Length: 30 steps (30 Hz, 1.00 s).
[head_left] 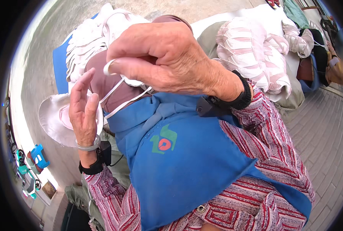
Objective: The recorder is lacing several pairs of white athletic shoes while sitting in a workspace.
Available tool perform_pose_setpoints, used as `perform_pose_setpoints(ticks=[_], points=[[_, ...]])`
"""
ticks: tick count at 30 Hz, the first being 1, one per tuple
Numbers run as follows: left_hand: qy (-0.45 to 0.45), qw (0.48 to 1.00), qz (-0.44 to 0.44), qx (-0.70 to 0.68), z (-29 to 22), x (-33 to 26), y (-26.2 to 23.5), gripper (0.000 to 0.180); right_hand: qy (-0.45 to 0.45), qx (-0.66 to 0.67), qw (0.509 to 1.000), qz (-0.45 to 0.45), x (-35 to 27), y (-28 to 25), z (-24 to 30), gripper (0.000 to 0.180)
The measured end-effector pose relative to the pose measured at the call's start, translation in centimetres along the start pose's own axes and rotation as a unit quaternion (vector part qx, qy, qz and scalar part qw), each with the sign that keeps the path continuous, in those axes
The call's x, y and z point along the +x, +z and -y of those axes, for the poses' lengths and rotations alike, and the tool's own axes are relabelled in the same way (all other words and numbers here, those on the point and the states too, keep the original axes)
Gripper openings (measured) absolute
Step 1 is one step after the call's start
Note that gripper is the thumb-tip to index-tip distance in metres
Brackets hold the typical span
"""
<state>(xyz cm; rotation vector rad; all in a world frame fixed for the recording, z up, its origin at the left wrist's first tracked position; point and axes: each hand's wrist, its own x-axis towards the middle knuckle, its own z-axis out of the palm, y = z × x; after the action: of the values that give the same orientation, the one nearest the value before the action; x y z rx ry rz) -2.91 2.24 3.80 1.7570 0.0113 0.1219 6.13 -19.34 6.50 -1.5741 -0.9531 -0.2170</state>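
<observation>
White elastic loop [119, 92], stretched taut from pinching fingers down to left wrist

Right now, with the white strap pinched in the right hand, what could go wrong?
1. The right hand pinches the white elastic strap only at its fingertips; pulled taut, it may slip out and snap back.
2. The strap runs toward the open left hand, near a clear bangle on that wrist, where it could snag.

Blue mat [60, 63], seemingly under white cloth [85, 42].
</observation>
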Motion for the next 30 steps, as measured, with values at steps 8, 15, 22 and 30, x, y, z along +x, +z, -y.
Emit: perform_pose_setpoints(ticks=[8,15,22,30], points=[[-0.064,0.973,0.196,-0.107,-4.1,-1.0,-2.7,0.031,-0.002,-0.039,0.992,-0.116,1.7,-0.7,-0.6,0.006],[-0.035,0.955,-0.193,-0.224,-4.7,-3.4,-13.7,0.038,0.116,-0.009,0.977,-0.179,3.7,-3.7,-0.5,0.009],[0.115,0.87,-0.422,-0.229,-6.8,-1.8,-14.5,0.041,-0.075,0.036,0.991,0.102,0.9,6.2,5.5,0.024],[0.221,0.931,0.265,0.122,-9.1,-0.2,1.6,0.024,0.095,-0.25,0.963,0.018,-3.6,-2.8,-1.7,0.018]])
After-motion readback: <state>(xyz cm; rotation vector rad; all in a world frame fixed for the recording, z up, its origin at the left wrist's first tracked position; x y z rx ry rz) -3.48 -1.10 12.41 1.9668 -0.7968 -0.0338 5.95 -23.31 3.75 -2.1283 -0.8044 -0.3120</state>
